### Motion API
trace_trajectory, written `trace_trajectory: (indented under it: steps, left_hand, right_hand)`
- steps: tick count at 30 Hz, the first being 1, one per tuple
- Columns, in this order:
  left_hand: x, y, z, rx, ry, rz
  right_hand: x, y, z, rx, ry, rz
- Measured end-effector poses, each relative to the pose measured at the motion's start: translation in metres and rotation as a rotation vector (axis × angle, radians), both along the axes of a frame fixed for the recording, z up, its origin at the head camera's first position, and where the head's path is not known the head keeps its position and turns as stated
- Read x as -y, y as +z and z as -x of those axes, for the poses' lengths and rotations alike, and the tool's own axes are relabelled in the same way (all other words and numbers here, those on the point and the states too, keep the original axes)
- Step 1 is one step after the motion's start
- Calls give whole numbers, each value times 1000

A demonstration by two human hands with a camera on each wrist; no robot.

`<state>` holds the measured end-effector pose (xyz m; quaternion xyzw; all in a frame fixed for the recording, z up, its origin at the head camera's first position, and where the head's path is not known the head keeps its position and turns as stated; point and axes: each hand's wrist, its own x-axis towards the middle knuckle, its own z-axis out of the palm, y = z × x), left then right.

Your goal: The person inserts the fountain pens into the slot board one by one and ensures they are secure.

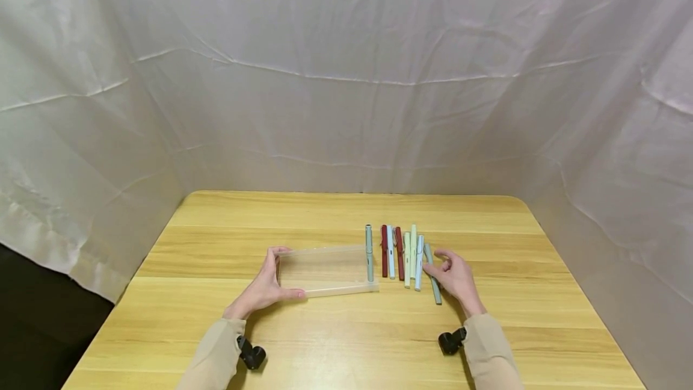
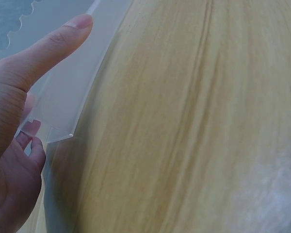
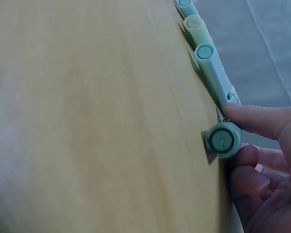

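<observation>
Below, a wooden table (image 1: 335, 342), yellow-brown, with streaked grain from side to side and rounded far corners. Shiny in places, as at the lower right of the left wrist view and the left of the right wrist view. Behind it and along both sides, a cloth (image 1: 346, 125), pale grey, hung in loose folds and creased across the far part in long, nearly level lines. Faintly pink toward the upper right. At the left, cut off on a slant, with a black area (image 1: 43, 312) below. Blue-grey in the right wrist view, creased aslant.
</observation>
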<state>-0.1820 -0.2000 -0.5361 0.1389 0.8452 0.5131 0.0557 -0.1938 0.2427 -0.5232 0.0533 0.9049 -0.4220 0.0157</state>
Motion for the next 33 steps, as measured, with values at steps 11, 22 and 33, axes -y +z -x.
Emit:
trace_trajectory:
  steps: [11, 22, 33]
  left_hand:
    - [0, 1, -1, 8, 4, 1]
    - [0, 3, -2, 13, 2, 9]
    - [0, 3, -1, 14, 2, 13]
  right_hand:
    - [3, -1, 1, 15, -13, -36]
    - [3, 1, 1, 36, -4, -69]
    - [1, 4, 3, 81, -30, -7]
